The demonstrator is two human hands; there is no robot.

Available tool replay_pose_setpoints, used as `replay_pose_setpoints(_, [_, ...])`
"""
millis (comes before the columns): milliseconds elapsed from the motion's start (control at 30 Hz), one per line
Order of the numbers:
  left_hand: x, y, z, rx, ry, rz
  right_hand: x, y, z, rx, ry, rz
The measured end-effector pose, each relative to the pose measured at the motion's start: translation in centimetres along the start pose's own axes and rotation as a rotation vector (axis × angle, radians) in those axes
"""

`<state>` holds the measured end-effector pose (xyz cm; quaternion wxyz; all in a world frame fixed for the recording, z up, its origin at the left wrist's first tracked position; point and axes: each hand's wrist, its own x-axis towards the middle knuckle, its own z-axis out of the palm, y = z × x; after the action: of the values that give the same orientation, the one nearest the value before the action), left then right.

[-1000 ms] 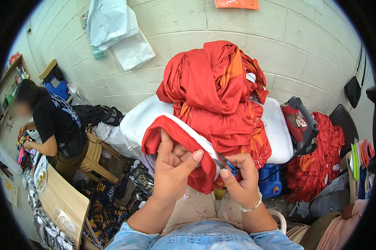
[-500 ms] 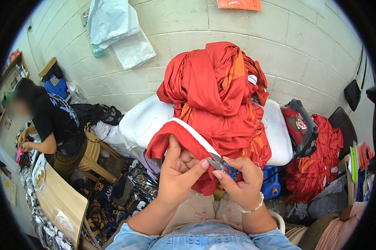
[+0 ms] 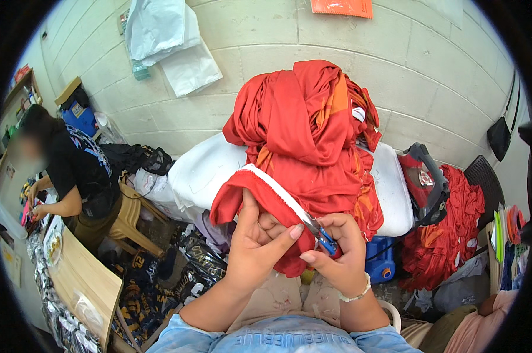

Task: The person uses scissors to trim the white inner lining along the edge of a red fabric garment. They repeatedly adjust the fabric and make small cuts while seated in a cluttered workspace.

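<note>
My left hand (image 3: 257, 235) is closed on a red garment (image 3: 227, 204), its thumb pressing near the edge while a finger supports the cloth from below. A white band (image 3: 277, 193) runs along that edge. In my right hand (image 3: 342, 259), which wears a beaded bracelet, are small scissors with blue handles (image 3: 327, 242). Their blades lie at the end of the white band, beside my left thumb. Behind my hands a big heap of red and orange fabric (image 3: 295, 117) rests on a white table (image 3: 201, 173).
At the left a person in black (image 3: 83, 170) works near a wooden board (image 3: 83, 276) and a plastic chair (image 3: 133, 217). Dark printed garments (image 3: 145, 294) lie on the floor. To the right are a grey-red bag (image 3: 422, 182), more red fabric (image 3: 442, 241) and a blue container (image 3: 381, 259).
The scissor blades have drawn closer together, and the scissors have turned slightly in my right hand. My left hand and the cloth have shifted a little to the right.
</note>
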<state>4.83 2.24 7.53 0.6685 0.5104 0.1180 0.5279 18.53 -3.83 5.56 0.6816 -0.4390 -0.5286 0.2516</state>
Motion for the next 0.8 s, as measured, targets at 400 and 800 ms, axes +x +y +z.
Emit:
replay_pose_setpoints(400, [0.6, 0.0, -0.9, -0.227, 0.063, -0.097, 0.4, 0.2, -1.7, -0.297, -0.105, -0.066])
replay_pose_setpoints(800, [-0.2, 0.1, -0.5, -0.183, 0.038, -0.042, 0.5, -0.7, -0.4, -0.39, -0.011, -0.277])
